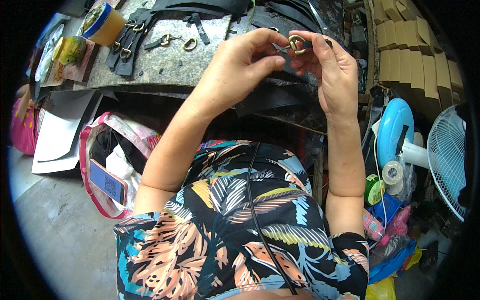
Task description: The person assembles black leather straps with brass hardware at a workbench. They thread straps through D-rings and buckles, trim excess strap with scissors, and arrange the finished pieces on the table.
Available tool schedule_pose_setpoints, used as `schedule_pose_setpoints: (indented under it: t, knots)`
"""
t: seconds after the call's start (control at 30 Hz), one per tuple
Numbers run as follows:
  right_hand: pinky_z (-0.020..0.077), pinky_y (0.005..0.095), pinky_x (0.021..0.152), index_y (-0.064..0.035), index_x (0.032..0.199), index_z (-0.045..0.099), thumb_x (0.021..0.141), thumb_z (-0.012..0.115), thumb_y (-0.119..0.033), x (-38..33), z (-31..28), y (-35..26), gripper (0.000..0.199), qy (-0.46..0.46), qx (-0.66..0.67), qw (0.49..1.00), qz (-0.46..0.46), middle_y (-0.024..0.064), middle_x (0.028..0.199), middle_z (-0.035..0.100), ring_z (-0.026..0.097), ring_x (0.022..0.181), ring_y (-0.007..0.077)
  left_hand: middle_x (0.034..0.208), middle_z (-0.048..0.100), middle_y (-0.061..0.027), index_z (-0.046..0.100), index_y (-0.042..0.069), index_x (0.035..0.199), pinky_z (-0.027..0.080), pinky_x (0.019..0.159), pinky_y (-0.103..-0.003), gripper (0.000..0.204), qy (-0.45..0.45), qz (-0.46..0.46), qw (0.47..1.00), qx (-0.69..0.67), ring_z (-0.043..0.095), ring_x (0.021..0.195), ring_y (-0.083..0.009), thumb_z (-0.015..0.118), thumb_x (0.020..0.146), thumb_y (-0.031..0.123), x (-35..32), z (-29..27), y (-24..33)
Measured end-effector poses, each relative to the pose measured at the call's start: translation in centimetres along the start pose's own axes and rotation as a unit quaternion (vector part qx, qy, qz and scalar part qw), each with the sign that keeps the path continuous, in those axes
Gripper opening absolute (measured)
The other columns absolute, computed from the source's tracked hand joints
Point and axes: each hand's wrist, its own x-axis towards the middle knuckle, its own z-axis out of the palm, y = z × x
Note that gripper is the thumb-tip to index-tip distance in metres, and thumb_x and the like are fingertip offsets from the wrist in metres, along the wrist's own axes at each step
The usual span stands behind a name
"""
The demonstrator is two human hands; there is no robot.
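Above the work table's near edge, my two hands are raised close together. My right hand (327, 70) pinches a short black strap (320, 44) between thumb and fingers. A brass-coloured ring (297, 45) stands at the strap's left end, in the gap between the hands. Thumb and forefinger of my left hand (240, 62) close on a small metal link (281, 49) beside the ring; its shape is mostly hidden by the fingers. Left of my hands on the table lies a similar strap piece (165, 41) with a loose-hanging ring (190, 44).
Black straps with buckles (131, 45) and a blue-rimmed tub (107, 25) lie at the table's left. Below, an open bag (85, 150) holds a phone (107, 181). At right are a fan (447, 160), a blue round fan base (395, 130) and stacked cardboard boxes (415, 70).
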Motion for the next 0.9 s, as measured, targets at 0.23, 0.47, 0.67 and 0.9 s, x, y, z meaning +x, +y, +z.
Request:
schedule_pose_setpoints:
  t: [0.23, 0.47, 0.67, 0.9]
  knots:
    - [0.0481, 0.0207, 0.064, -0.0021, 0.103, 0.077, 0.098, 0.073, -0.018, -0.9, -1.2, 0.2, 0.017, 0.04, -0.048, 0.998, 0.027, 0.0023, 0.082, 0.072, 0.063, 0.07, 0.0074, 0.098, 0.071, -0.0011, 0.072, 0.001, 0.116, 0.049, 0.075, -0.02, 0.021, 0.004, -0.017, 0.993, 0.118, 0.062, 0.086, -0.0064, 0.07, 0.095, 0.004, -0.6, -1.1, 0.4]
    - [0.0425, 0.0197, 0.063, -0.0017, 0.095, 0.075, 0.097, 0.074, -0.017, -1.2, -1.8, 0.7, 0.016, 0.031, -0.232, 0.972, -0.021, -0.0011, 0.078, 0.067, 0.057, 0.07, 0.0045, 0.094, 0.071, -0.0004, 0.073, 0.003, 0.115, 0.05, 0.075, -0.022, 0.023, 0.053, 0.001, 0.984, 0.17, 0.061, 0.084, -0.0067, 0.073, 0.092, 0.003, -1.2, -2.0, 0.0]
    - [0.0452, 0.0283, 0.064, -0.0008, 0.09, 0.073, 0.092, 0.076, -0.021, -1.1, -2.0, 1.2, 0.021, 0.038, -0.486, 0.869, -0.081, 0.0057, 0.075, 0.064, 0.058, 0.065, 0.0135, 0.088, 0.069, -0.0067, 0.071, 0.005, 0.112, 0.051, 0.074, -0.025, 0.022, 0.118, 0.015, 0.958, 0.26, 0.065, 0.082, -0.012, 0.074, 0.09, 0.003, -1.2, -1.5, -0.7]
    - [0.0534, 0.0385, 0.068, -0.01, 0.083, 0.075, 0.087, 0.078, -0.031, -1.2, -2.0, 0.6, 0.022, 0.04, -0.6, 0.79, -0.12, 0.005, 0.08, 0.069, 0.068, 0.077, 0.0247, 0.092, 0.067, -0.0075, 0.071, 0.008, 0.101, 0.054, 0.074, -0.036, 0.017, 0.12, 0.134, 0.88, 0.44, 0.064, 0.082, -0.0289, 0.075, 0.084, 0.005, -1.1, -1.5, -1.5]
